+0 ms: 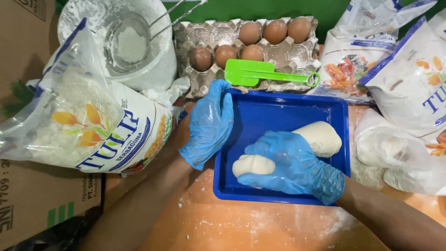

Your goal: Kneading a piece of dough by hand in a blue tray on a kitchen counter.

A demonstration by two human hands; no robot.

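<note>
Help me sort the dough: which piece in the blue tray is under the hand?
The nearer, smaller dough piece, gripped by the gloved right hand; the larger dough piece lies behind it.
</note>
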